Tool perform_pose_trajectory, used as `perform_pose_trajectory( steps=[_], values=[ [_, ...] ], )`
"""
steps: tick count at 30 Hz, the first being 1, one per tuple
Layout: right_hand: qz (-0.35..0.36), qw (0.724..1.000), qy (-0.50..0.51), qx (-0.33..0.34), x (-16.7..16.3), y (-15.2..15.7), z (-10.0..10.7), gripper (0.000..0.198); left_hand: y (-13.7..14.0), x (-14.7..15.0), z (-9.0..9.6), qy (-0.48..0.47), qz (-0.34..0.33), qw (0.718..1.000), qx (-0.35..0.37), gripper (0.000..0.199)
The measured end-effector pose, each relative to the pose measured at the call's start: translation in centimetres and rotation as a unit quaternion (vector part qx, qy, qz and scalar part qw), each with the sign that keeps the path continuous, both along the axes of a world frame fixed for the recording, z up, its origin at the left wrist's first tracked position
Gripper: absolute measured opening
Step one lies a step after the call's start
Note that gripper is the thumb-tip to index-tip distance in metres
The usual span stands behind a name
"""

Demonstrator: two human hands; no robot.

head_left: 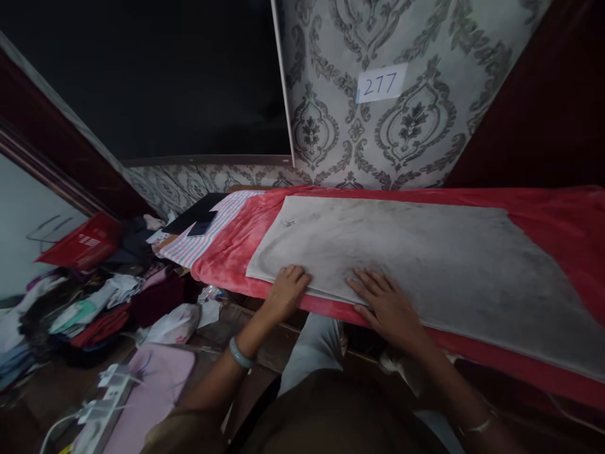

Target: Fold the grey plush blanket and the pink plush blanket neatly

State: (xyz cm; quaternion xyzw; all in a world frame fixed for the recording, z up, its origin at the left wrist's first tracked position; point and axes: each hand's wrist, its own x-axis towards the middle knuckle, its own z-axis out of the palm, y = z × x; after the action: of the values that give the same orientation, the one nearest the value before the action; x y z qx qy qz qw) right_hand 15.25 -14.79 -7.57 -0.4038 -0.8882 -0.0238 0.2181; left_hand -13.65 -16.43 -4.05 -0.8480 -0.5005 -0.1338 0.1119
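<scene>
A long grey cloth [401,252], folded with its layers showing along the near edge, lies flat on a red plush cover [231,252]. A small mark shows near its far left corner; whether it is a garment I cannot tell. My left hand [287,290] rests on the near edge toward the left end, fingers laid over the fabric. To the right of it, my right hand [385,306] presses palm down on the cloth, fingers spread. Neither hand grips anything that I can see.
A dark phone [202,224] lies on striped cloth [182,249] at the left end. A large screen [189,82] hangs above. Clothes [99,309], a red basket [82,243] and a power strip [104,410] on a pink seat [155,384] are at left.
</scene>
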Motion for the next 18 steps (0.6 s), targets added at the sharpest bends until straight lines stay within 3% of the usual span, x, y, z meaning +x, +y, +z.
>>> perform_pose_trajectory(
  steps=[5,12,15,18],
  values=[
    [0.0,1.0,0.004,-0.003,-0.1,-0.1,0.1,0.05,-0.8,-5.3,0.4,-0.026,0.093,0.995,0.005,0.026],
    [-0.009,1.0,-0.007,0.002,-0.2,-0.2,0.2,0.05,-2.3,-8.3,1.5,-0.167,0.075,0.983,-0.009,0.024],
    [-0.012,1.0,-0.017,-0.001,-0.2,-0.2,0.2,0.05,-1.2,-9.2,2.2,-0.233,0.201,0.952,-0.008,0.025],
    [-0.014,1.0,-0.024,-0.008,-0.2,-0.1,0.2,0.05,0.3,-10.1,2.6,-0.235,0.34,0.909,-0.059,0.023]
  ],
)
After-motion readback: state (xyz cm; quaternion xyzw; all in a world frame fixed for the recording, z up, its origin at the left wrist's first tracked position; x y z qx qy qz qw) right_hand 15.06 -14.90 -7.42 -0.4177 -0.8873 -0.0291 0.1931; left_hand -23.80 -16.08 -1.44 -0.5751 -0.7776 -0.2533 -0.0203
